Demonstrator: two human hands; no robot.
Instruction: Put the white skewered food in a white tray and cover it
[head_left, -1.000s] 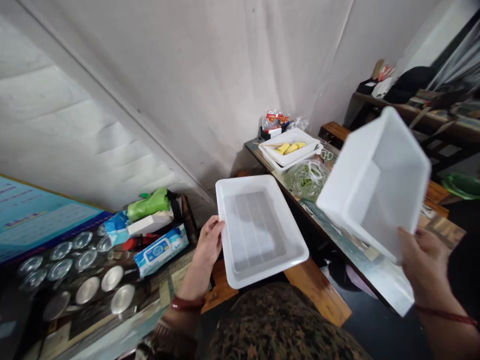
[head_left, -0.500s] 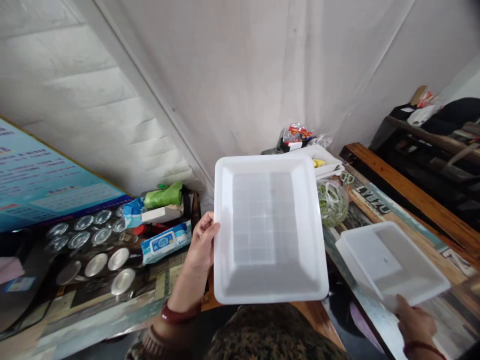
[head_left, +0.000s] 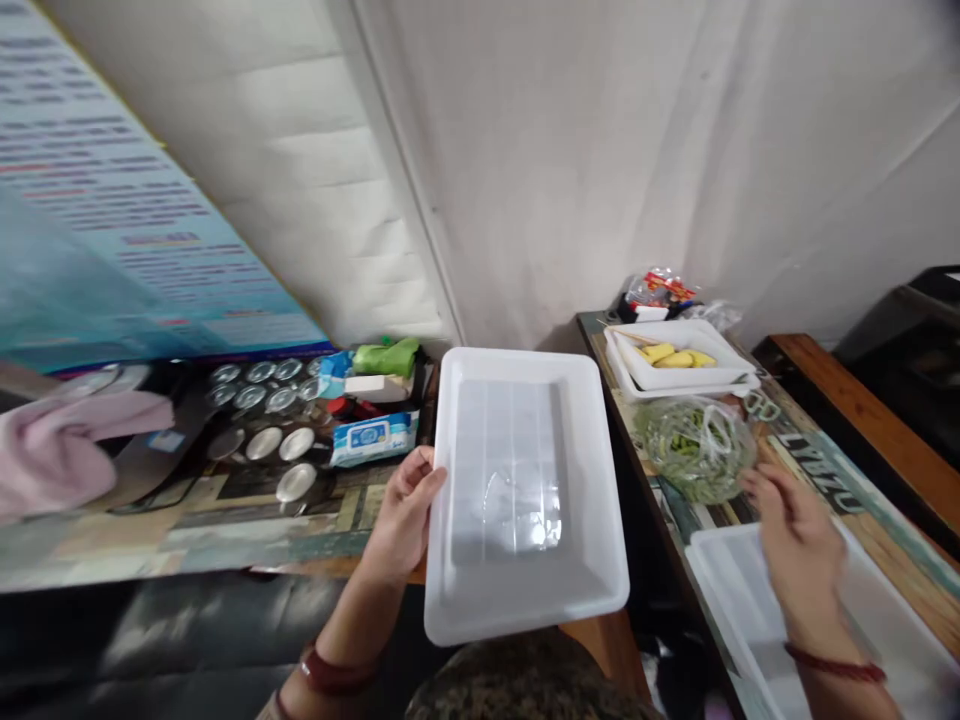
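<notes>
My left hand (head_left: 405,515) grips the left rim of a white rectangular plastic tray (head_left: 585,575), thumb on the near face. It is held tilted up in front of my body, and nothing lies inside. On the right, my right hand (head_left: 799,540) hovers over a second white plastic tray (head_left: 716,580) on the table, loosely bent fingers apart with nothing visible in them. Its fingertips are close to a clear plastic bag of green vegetables (head_left: 694,450); whether they touch it I cannot tell.
Behind the bag, a white tray (head_left: 739,385) holds yellow pieces; scissors (head_left: 761,405) lie beside it. On the left table stand several glass jars (head_left: 262,440), a wet-wipes pack (head_left: 373,440) and a green packet (head_left: 386,357). A pink cloth (head_left: 75,450) lies far left.
My right hand has let go of the second tray's rim and moved up toward the vegetable bag. The held tray has turned slightly; the view has swung left.
</notes>
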